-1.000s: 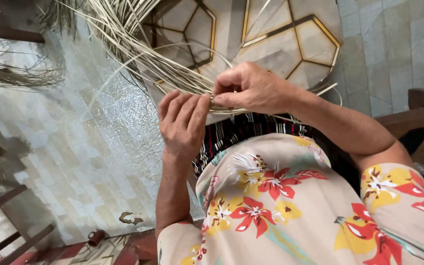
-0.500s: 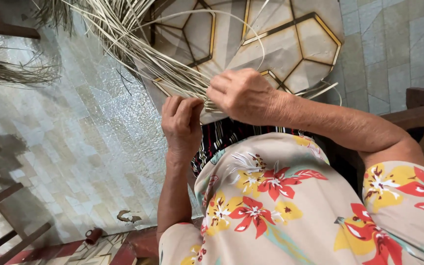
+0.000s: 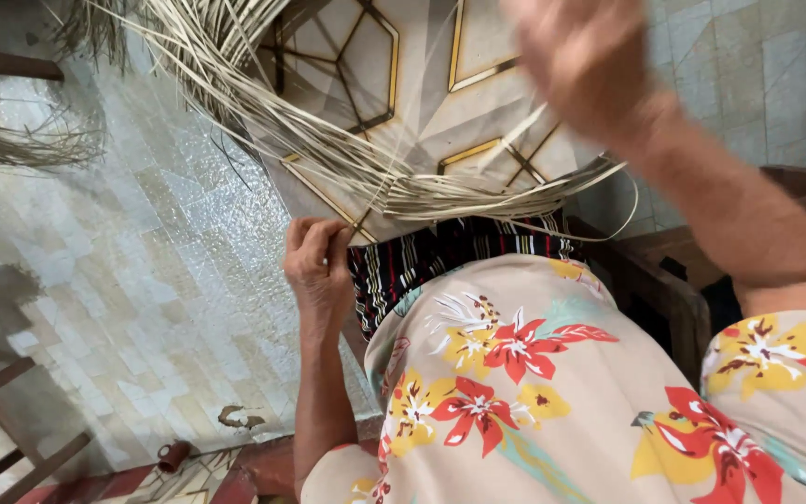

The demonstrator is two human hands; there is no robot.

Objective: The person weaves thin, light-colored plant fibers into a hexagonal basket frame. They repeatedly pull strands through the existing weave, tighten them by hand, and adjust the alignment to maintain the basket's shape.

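Dry, flat palm strips point(image 3: 478, 191) fan across the lap.
Left hand point(image 3: 317, 266) pinches their gathered ends shut; blurred right hand point(image 3: 585, 56) lifts above, grip unclear.

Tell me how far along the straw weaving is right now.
Done: none of the finished weave is in view, only loose straw strips fanning out over the tiled floor. In hand: the left hand pinches the gathered ends at the lap; the right hand is raised and blurred, apart from them. Left: most strips look unwoven.
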